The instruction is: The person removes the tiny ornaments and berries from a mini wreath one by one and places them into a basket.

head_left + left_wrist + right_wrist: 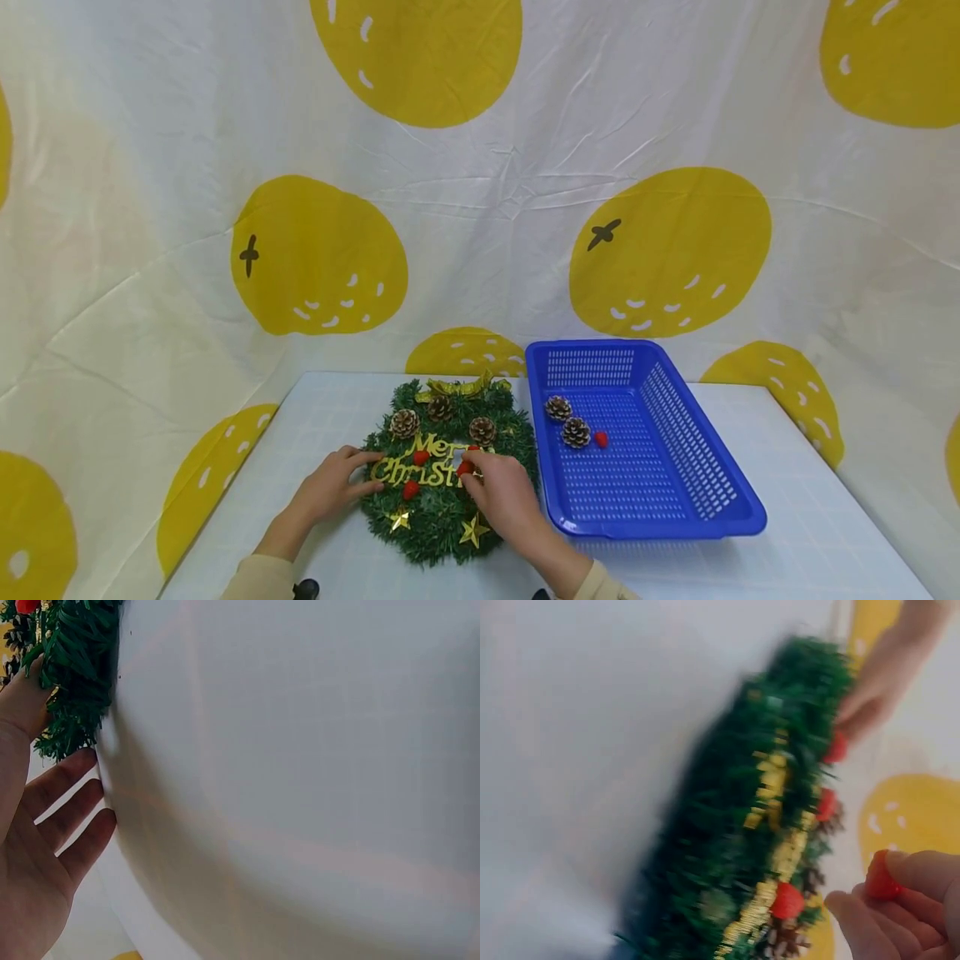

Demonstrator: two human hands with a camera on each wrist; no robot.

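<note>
A green Christmas wreath (431, 527) lies on the table with gold "Merry Christmas" lettering (408, 473) across its middle. Pinecones (405, 424) and gold stars (474, 530) decorate it, and small red berries (421, 457) sit around the lettering. My right hand (512, 498) is over the wreath's right side, pinching another red berry (883, 876) between thumb and fingers. At the left edge, my left hand (330, 487) touches the wreath with thumb and forefinger spread. Its other fingers extend beside the greenery in the left wrist view.
To the wreath's right stands a blue plastic basket (652, 530), holding two pinecones (576, 432) and a red berry (602, 439). A gold bow (465, 388) tops the wreath. Behind the white table (315, 408) hangs a pale cloth (480, 275) printed with yellow fruit.
</note>
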